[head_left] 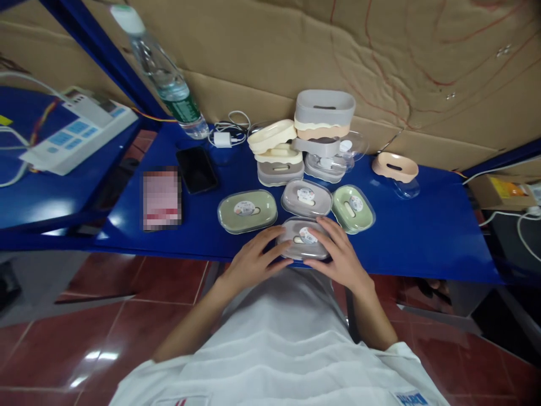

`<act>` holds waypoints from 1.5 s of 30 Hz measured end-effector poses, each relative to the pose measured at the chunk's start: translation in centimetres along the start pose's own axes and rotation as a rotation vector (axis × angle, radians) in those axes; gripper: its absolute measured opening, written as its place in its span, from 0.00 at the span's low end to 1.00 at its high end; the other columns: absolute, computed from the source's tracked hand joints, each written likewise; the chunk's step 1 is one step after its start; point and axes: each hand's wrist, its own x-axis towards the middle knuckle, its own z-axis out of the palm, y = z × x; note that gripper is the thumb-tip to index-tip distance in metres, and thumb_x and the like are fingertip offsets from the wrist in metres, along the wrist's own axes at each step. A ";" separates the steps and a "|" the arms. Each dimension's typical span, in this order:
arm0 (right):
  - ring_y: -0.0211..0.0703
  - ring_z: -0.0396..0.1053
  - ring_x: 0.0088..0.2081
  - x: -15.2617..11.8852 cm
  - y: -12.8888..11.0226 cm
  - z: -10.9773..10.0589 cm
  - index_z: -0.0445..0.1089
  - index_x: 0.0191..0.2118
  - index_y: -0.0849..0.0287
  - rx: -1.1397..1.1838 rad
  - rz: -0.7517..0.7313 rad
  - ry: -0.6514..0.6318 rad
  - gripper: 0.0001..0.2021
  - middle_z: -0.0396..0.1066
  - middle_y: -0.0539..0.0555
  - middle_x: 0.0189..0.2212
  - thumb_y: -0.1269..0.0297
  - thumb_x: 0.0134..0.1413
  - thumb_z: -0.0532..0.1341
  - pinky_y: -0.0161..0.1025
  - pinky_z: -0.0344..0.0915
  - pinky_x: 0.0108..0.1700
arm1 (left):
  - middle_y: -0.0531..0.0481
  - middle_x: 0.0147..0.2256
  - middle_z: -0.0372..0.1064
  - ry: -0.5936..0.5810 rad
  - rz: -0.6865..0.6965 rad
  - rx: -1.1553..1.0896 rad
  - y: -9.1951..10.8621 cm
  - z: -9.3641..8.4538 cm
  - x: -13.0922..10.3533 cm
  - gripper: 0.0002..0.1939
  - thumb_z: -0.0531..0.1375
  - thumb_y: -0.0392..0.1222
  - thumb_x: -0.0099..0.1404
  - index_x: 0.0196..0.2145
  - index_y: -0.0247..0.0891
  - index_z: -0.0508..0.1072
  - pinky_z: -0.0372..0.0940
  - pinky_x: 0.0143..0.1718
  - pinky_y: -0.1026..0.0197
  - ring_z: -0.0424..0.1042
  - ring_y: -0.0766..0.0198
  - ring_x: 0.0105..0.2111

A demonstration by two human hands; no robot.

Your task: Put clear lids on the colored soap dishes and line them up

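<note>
A grey oval soap box (pixel 291 252) with a clear lid and a round white label lies at the table's front edge. My left hand (pixel 257 256) grips its left side, fingers spread over the lid and the thumb at the near edge. From the right, my right hand (pixel 340 254) holds the same box, fingertips on the lid by the label. Just behind it, touching or nearly so, is another lidded grey soap box (pixel 291 197). Lidded green soap boxes lie to either side, one at left (pixel 228 217) and one at right (pixel 363 213).
Stacked grey, cream and peach box parts (pixel 325 107) stand at the back, with clear lids beside them. A peach box part (pixel 406 166) sits at right. A phone (pixel 196 169), charger (pixel 222 140), water bottle (pixel 169 84) and power strip (pixel 71 141) are at left.
</note>
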 end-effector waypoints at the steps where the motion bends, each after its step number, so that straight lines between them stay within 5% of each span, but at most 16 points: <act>1: 0.61 0.57 0.76 -0.1 -0.1 0.2 0.54 0.79 0.44 0.008 0.001 -0.004 0.40 0.59 0.60 0.76 0.48 0.69 0.68 0.64 0.64 0.74 | 0.37 0.58 0.75 0.004 -0.010 -0.012 0.0 0.0 -0.1 0.23 0.70 0.47 0.73 0.61 0.42 0.74 0.78 0.58 0.49 0.78 0.49 0.59; 21: 0.63 0.51 0.78 -1.6 -0.7 0.9 0.56 0.78 0.41 -0.090 0.051 -0.075 0.37 0.57 0.57 0.77 0.51 0.70 0.67 0.66 0.63 0.74 | 0.38 0.56 0.76 -0.007 -0.033 0.008 0.0 0.0 -0.2 0.20 0.69 0.49 0.74 0.58 0.41 0.74 0.81 0.52 0.53 0.80 0.51 0.55; 34: 0.69 0.58 0.74 -5.2 1.7 -0.7 0.60 0.75 0.43 -0.310 0.382 0.237 0.33 0.60 0.64 0.73 0.48 0.70 0.65 0.72 0.61 0.70 | 0.36 0.59 0.76 -0.047 -0.051 0.040 0.4 0.0 -0.1 0.16 0.66 0.39 0.75 0.58 0.39 0.76 0.81 0.54 0.52 0.81 0.50 0.56; 40: 0.69 0.36 0.81 -4.0 6.7 -2.5 0.44 0.81 0.52 -0.289 0.443 0.223 0.35 0.32 0.67 0.82 0.46 0.78 0.48 0.77 0.48 0.74 | 0.36 0.59 0.76 -0.038 -0.053 0.037 0.2 0.3 -0.2 0.14 0.65 0.39 0.75 0.57 0.40 0.76 0.82 0.54 0.51 0.81 0.51 0.56; 43: 0.67 0.37 0.81 -3.3 11.8 -5.2 0.48 0.80 0.58 -0.378 0.602 0.384 0.34 0.33 0.70 0.82 0.48 0.78 0.43 0.75 0.47 0.74 | 0.36 0.59 0.76 -0.034 -0.035 0.036 0.2 0.4 -0.2 0.13 0.65 0.38 0.75 0.56 0.38 0.76 0.81 0.54 0.50 0.81 0.50 0.55; 45: 0.70 0.40 0.80 -3.2 15.5 -7.2 0.50 0.79 0.59 -0.471 0.774 0.336 0.34 0.38 0.71 0.81 0.47 0.77 0.44 0.78 0.46 0.73 | 0.36 0.58 0.76 -0.033 -0.037 0.027 0.2 0.4 -0.1 0.12 0.65 0.37 0.75 0.55 0.38 0.77 0.81 0.54 0.50 0.81 0.51 0.55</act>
